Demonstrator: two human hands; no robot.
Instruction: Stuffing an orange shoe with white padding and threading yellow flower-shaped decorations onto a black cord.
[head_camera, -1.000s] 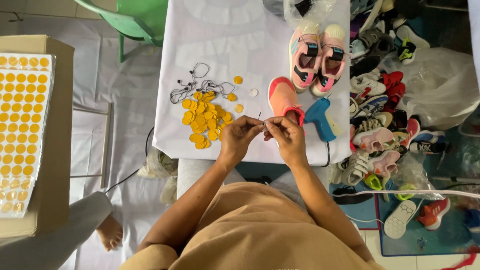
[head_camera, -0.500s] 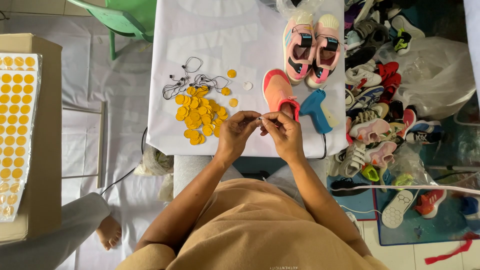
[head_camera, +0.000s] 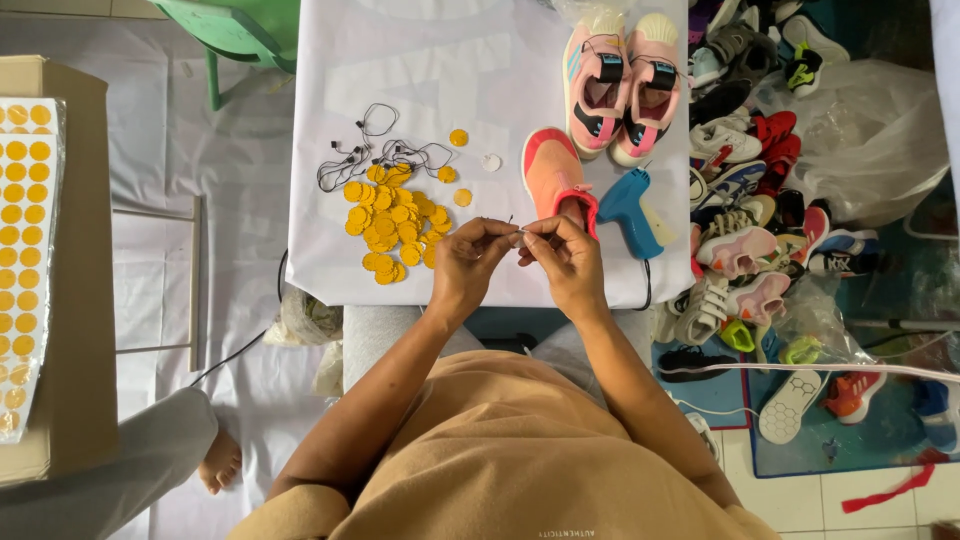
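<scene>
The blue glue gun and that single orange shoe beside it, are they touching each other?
Apart. The head view shows a strip of white table cover between the blue glue gun and the orange shoe, though the gap narrows near the shoe's red collar.

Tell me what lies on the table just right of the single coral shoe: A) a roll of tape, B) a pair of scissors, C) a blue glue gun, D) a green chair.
C: the blue glue gun lies on the table right beside the coral shoe, just beyond the right hand as both hands pinch something small, left hand meeting it.
</scene>
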